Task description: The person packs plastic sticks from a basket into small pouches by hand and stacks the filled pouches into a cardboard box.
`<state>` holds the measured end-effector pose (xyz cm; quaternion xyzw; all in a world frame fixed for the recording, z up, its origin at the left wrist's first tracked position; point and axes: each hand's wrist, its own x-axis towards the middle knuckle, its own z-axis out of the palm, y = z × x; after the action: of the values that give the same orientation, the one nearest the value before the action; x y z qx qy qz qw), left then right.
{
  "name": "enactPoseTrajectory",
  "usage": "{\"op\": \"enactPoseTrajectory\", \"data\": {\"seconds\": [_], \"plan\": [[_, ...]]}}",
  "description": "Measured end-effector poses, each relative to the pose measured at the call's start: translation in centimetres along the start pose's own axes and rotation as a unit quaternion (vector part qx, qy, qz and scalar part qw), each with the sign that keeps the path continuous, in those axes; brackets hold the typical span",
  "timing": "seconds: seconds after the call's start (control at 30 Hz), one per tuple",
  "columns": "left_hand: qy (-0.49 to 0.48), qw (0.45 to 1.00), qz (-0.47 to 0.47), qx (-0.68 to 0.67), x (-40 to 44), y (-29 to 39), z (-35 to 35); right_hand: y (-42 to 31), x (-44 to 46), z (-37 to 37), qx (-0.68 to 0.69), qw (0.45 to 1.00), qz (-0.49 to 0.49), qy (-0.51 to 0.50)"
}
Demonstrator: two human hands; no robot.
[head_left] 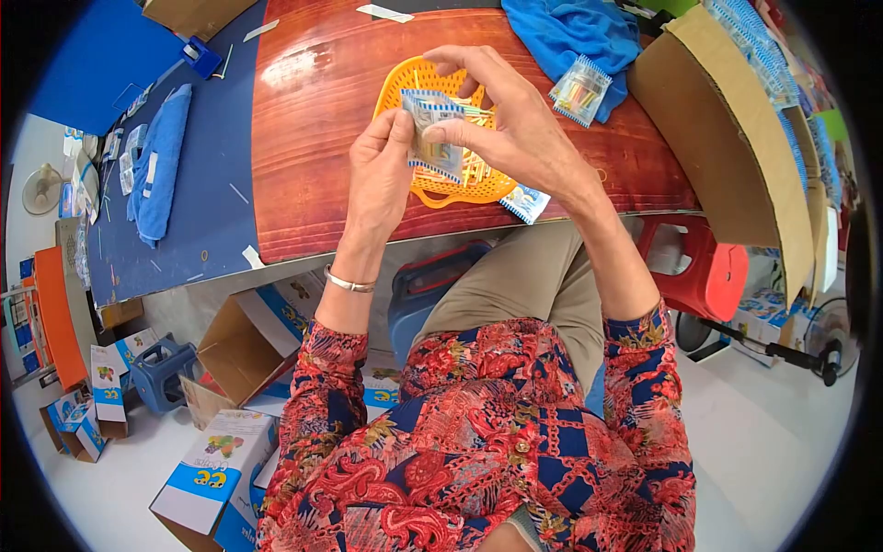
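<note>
My left hand [382, 166] pinches the left side of a small plastic packet [434, 161] with blue-and-white striped edges, between thumb and fingers. My right hand [515, 124] reaches in from the right, its thumb lying over the front of the packet. Its fingers are spread and curved above, with a gap between them and the thumb. Below both hands is a yellow perforated plastic basket [391, 89] holding many thin, pale and coloured sticks [474, 170]. Another striped packet [525, 203] lies by the basket's lower right rim, at the table's edge.
A filled packet [581, 90] lies on a blue cloth [552, 37] on the red wood-patterned table [308, 138]. A cardboard box [708, 120] with packets stands at right. On the blue surface at left is a blue towel [166, 170]. Stools and boxes [216, 465] surround my legs.
</note>
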<state>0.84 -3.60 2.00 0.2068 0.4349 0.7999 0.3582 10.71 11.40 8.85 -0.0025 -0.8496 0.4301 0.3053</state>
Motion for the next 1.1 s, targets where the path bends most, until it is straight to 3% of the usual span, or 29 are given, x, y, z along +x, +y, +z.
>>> {"op": "enactPoseTrajectory", "data": {"seconds": [0.13,0.23,0.4,0.5,0.6,0.77,0.9,1.03,1.1], "plan": [[0.052,0.998,0.035,-0.007,0.2,-0.1,0.8,0.6,-1.0,0.5,-0.023,0.999,0.048,0.006],[0.061,0.996,0.050,0.046,0.3,-0.7,0.5,1.6,-1.4,0.2,0.048,0.992,0.116,-0.012],[0.081,0.995,0.042,0.049,0.2,-1.3,0.4,2.3,-1.3,0.7,0.103,0.986,0.127,0.042],[0.068,0.992,0.034,0.101,0.1,-1.1,0.9,2.2,-1.2,1.1,0.162,0.973,0.161,0.036],[0.048,0.997,0.029,0.058,0.0,-1.1,1.7,2.5,-1.7,1.2,0.204,0.960,0.191,0.032],[-0.009,0.989,-0.028,0.148,-0.3,-0.9,2.3,3.2,-2.1,0.3,0.219,0.944,0.238,0.061],[-0.052,0.982,-0.023,0.181,0.1,-1.5,3.1,3.7,-3.1,-0.3,0.203,0.954,0.216,0.044],[-0.057,0.948,-0.005,0.313,0.3,-2.0,2.7,3.9,-3.7,-3.3,0.145,0.957,0.219,0.124],[-0.044,0.953,0.033,0.299,0.4,-2.2,2.9,5.6,-4.2,-5.3,0.149,0.947,0.221,0.177]]}}
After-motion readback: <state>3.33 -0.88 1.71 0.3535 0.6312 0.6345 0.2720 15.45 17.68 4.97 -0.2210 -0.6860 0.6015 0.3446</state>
